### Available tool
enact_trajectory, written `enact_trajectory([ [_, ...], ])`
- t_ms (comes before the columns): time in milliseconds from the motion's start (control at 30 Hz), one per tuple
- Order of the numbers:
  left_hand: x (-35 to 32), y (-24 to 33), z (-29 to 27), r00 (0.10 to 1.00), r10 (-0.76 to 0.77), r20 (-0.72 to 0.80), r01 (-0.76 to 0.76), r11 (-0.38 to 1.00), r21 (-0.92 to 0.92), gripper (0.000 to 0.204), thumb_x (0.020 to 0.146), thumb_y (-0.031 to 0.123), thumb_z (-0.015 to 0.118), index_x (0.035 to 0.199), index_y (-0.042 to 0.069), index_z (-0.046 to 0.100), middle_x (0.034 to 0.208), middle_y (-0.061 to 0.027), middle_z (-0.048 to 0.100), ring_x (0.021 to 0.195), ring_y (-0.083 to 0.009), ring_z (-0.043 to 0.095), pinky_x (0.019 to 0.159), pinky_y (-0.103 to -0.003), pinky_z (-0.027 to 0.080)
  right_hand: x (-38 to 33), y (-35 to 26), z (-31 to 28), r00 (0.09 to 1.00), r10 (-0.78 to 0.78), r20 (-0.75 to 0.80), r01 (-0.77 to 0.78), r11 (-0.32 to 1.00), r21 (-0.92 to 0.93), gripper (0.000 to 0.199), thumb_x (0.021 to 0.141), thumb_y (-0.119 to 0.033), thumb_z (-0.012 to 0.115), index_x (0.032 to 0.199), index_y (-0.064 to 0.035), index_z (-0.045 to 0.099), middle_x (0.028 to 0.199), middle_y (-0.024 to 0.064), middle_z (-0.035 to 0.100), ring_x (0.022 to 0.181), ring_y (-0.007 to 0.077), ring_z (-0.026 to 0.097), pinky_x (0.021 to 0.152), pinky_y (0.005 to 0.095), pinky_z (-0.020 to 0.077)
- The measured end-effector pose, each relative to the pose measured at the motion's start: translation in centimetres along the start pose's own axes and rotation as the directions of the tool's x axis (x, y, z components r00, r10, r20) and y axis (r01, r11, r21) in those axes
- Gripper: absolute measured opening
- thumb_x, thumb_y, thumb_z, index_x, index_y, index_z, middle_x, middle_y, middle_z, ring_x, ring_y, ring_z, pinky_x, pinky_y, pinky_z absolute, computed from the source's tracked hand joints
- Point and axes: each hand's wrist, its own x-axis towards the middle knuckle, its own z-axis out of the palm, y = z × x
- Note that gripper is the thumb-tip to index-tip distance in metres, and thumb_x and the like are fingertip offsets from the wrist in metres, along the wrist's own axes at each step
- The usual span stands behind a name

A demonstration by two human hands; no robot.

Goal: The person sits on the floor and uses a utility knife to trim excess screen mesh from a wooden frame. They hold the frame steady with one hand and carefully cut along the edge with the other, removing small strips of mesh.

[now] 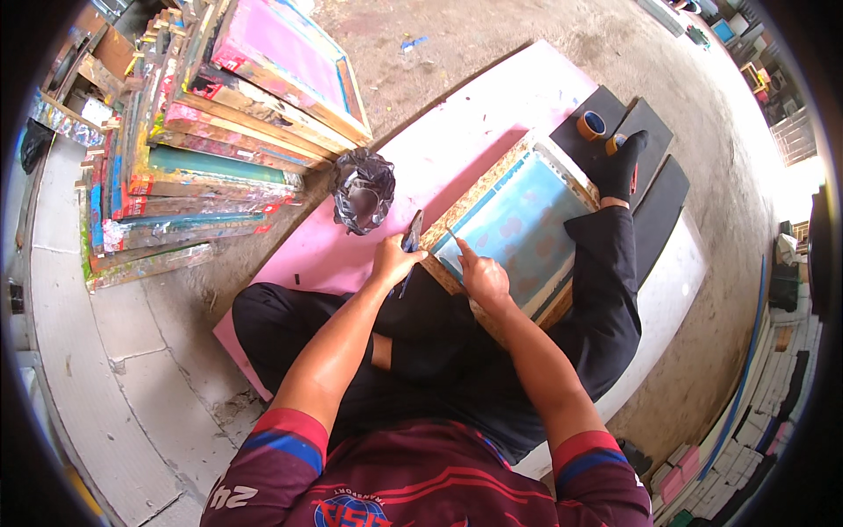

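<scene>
The person sat on a pink sheet [457,132] on the floor with a wooden screen frame [518,220] resting across the lap, its near corner between both hands. The left hand [395,261] was closed around a dark scraper-like tool [411,235] at the frame's corner. The right hand [483,279] pressed the blue mesh, forefinger extended, holding nothing. A crumpled black bag [363,189] lay near the sheet's left edge.

You sit in a screen-printing workshop: beside you leans a stack of ink-stained wooden frames [206,132] (their edges crusted in many colours), a meshed printing frame [518,224] rests across your legs, tape rolls [591,125] lie near your foot, and the bare concrete floor [492,35] is paint-spattered.
</scene>
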Motion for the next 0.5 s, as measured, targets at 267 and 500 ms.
enact_trajectory([
  [267,0.3,-0.1,0.0,1.0,0.01,-0.011,-0.01,0.999,0.03,0.038,0.073,0.025,0.091,0.094,0.0,0.073,0.083,-0.0176,0.076,0.079,-0.0316,0.075,0.075,-0.043,0.056,1.4,1.7,0.8,0.921,0.132,0.366,-0.358,0.658,0.662,0.049,0.11,-0.031,0.06,0.156,-0.0164,0.054,0.063,0.0019,0.055,0.05,0.0132,0.051,0.047,0.0343,0.0426],
  [500,0.5,0.3,0.3,1.0,-0.016,0.011,0.016,0.998,0.053,0.038,0.073,0.026,0.091,0.092,-0.001,0.073,0.084,-0.0191,0.076,0.08,-0.0319,0.075,0.076,-0.044,0.056,0.8,2.4,0.7,0.97,0.131,0.203,-0.226,0.786,0.575,0.045,0.11,-0.032,0.058,0.151,-0.0136,0.059,0.072,0.005,0.063,0.059,0.0175,0.057,0.057,0.0359,0.0491],
])
